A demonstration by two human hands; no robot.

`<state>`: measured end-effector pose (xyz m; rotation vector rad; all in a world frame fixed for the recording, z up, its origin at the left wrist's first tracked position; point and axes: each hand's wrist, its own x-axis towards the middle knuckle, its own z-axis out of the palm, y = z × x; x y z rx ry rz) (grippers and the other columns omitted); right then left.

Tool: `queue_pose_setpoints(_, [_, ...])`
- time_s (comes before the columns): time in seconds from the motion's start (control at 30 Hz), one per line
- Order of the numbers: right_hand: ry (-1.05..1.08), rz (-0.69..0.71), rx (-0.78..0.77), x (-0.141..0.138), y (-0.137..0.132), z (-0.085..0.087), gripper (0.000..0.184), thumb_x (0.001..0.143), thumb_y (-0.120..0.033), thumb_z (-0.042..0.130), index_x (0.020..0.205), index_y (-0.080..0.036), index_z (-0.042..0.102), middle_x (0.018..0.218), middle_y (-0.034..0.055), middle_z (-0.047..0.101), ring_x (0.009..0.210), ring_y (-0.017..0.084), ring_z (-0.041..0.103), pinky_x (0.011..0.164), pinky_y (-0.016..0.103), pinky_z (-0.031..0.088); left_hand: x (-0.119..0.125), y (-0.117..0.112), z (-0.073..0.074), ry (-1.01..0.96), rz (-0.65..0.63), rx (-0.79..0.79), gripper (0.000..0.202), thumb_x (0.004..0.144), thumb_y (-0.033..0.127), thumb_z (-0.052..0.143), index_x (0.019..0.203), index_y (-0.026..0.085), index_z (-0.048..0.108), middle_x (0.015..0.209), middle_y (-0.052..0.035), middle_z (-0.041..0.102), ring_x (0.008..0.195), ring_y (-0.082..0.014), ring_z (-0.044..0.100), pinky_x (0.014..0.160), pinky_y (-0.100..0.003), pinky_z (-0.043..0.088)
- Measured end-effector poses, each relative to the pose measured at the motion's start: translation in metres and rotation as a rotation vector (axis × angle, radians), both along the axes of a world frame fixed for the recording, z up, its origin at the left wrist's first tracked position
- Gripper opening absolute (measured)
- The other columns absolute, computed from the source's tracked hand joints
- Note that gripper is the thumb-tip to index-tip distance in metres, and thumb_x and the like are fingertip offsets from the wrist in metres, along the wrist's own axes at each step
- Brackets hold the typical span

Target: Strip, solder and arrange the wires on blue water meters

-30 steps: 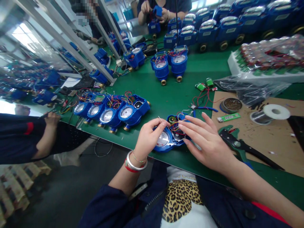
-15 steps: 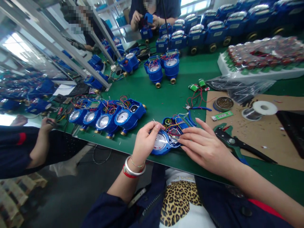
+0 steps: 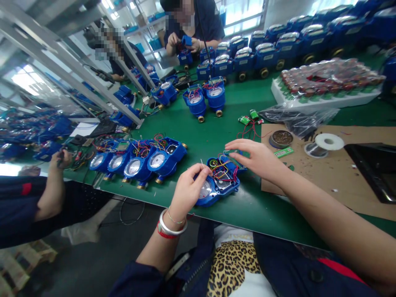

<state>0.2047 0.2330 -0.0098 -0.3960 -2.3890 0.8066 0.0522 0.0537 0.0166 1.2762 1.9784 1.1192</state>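
Note:
An open blue water meter (image 3: 227,190) lies at the table's near edge, its round dial facing up and coloured wires bunched in its housing. Over the dial's left side, my left hand (image 3: 190,184) is closed, with a thin white strand (image 3: 202,162) sticking up from the pinched thumb and fingertips. My right hand (image 3: 252,156) hovers by the far right end of the meter, fingers stretched and slightly apart. Thin wires and a blue part show beneath its fingertips; whether they touch, I cannot tell.
Several open meters (image 3: 134,167) stand in a row at left. Cardboard (image 3: 297,181) at right bears a solder spool (image 3: 323,145) and a round tin (image 3: 281,139). Behind lie green batteries (image 3: 244,120) and a foam tray (image 3: 331,101). Co-workers' hands are at left and at the back.
My right hand has lifted off the meter's wiring and moved up and away to its far right end. My left hand stays at the dial. The view has shifted slightly.

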Motion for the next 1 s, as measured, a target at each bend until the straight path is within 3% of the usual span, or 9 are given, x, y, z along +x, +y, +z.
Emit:
queue_pose_setpoints(0.17, [0.027,0.053,0.011,-0.02,0.001,0.001,0.013,0.089,-0.021,0.06,0.092,-0.02,0.072,0.097,0.004,0.07,0.095,0.02,0.063,0.087,0.035,0.05,0.002,0.002,0.0,0.008,0.004,0.01,0.025,0.095,0.037,0.045,0.097,0.02,0.064,0.087,-0.0029,0.068,0.088,-0.0179,0.062,0.077,-0.027,0.046])
queue_pose_setpoints(0.3, [0.006,0.063,-0.045,-0.013,-0.003,0.003,0.015,0.092,-0.021,0.056,0.093,-0.022,0.072,0.093,0.0009,0.072,0.09,0.018,0.065,0.082,0.031,0.05,0.001,0.002,-0.002,0.02,0.026,0.021,0.025,0.095,0.036,0.045,0.099,0.02,0.064,0.085,-0.003,0.068,0.086,-0.0178,0.062,0.077,-0.027,0.047])
queue_pose_setpoints(0.47, [0.007,-0.024,-0.101,-0.001,-0.005,-0.001,0.014,0.092,-0.024,0.057,0.091,-0.022,0.071,0.095,-0.0009,0.072,0.089,0.018,0.066,0.081,0.03,0.05,0.0,0.002,-0.004,0.013,0.059,0.045,0.024,0.095,0.034,0.045,0.096,0.02,0.065,0.086,-0.0029,0.069,0.086,-0.0171,0.063,0.081,-0.028,0.046])
queue_pose_setpoints(0.67, [-0.035,-0.03,-0.114,-0.008,-0.008,0.004,0.014,0.092,-0.022,0.056,0.091,-0.021,0.07,0.095,0.0005,0.071,0.091,0.018,0.064,0.084,0.031,0.048,-0.001,0.001,-0.007,0.007,0.077,0.072,0.025,0.094,0.035,0.047,0.096,0.018,0.066,0.09,-0.0037,0.07,0.089,-0.0169,0.064,0.084,-0.028,0.046])
queue_pose_setpoints(0.87, [-0.016,0.027,-0.064,-0.012,-0.01,0.005,0.012,0.091,-0.017,0.057,0.091,-0.019,0.069,0.094,0.0014,0.07,0.091,0.017,0.063,0.083,0.029,0.047,-0.001,0.0,-0.007,0.018,0.062,0.05,0.019,0.09,0.034,0.055,0.098,0.02,0.066,0.097,-0.0039,0.071,0.096,-0.0193,0.064,0.089,-0.03,0.046])
queue_pose_setpoints(1.0, [0.019,0.009,0.075,-0.016,-0.009,0.0,0.013,0.092,-0.019,0.057,0.093,-0.017,0.07,0.092,0.0042,0.071,0.088,0.019,0.062,0.083,0.033,0.048,0.0,0.0,-0.006,0.081,0.056,0.053,0.017,0.09,0.031,0.055,0.097,0.021,0.067,0.095,-0.0031,0.071,0.095,-0.0196,0.065,0.09,-0.031,0.046])
